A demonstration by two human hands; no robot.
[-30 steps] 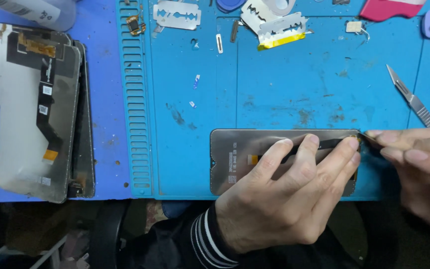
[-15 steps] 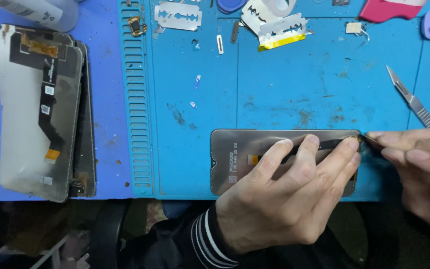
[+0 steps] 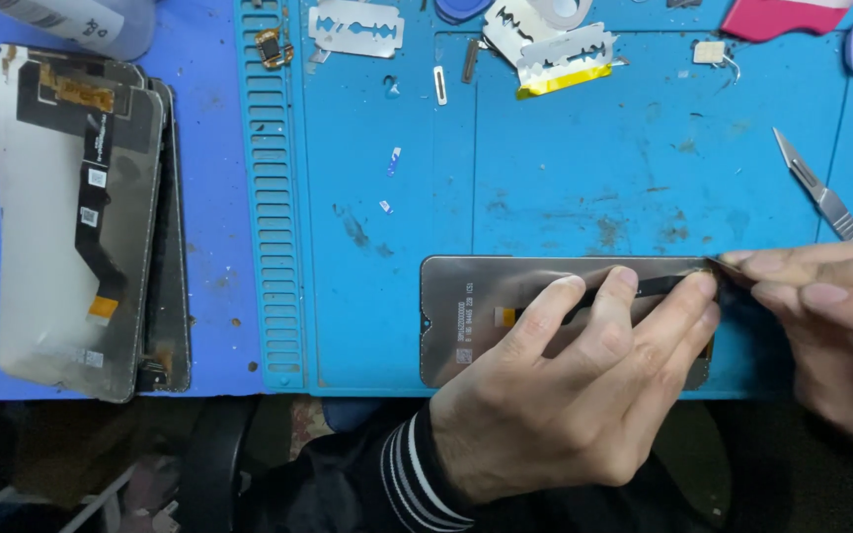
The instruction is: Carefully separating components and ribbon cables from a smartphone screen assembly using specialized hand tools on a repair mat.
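Note:
A grey phone display panel [image 3: 466, 316] lies back side up near the front edge of the blue work mat [image 3: 584, 158], a dark flex cable running across it. My left hand [image 3: 565, 395] rests flat on the panel, three fingers spread over the cable and pressing it down. My right hand [image 3: 831, 316] comes in from the right, thumb and forefinger pinched together on a thin dark strip at the panel's top right corner [image 3: 718, 265]. What exactly the strip is cannot be made out.
A scalpel [image 3: 816, 188] lies on the mat just above my right hand. Two stacked display panels [image 3: 61, 207] sit at the left. Razor blades [image 3: 355, 28], small parts and a yellow-edged piece [image 3: 565, 61] are scattered along the back.

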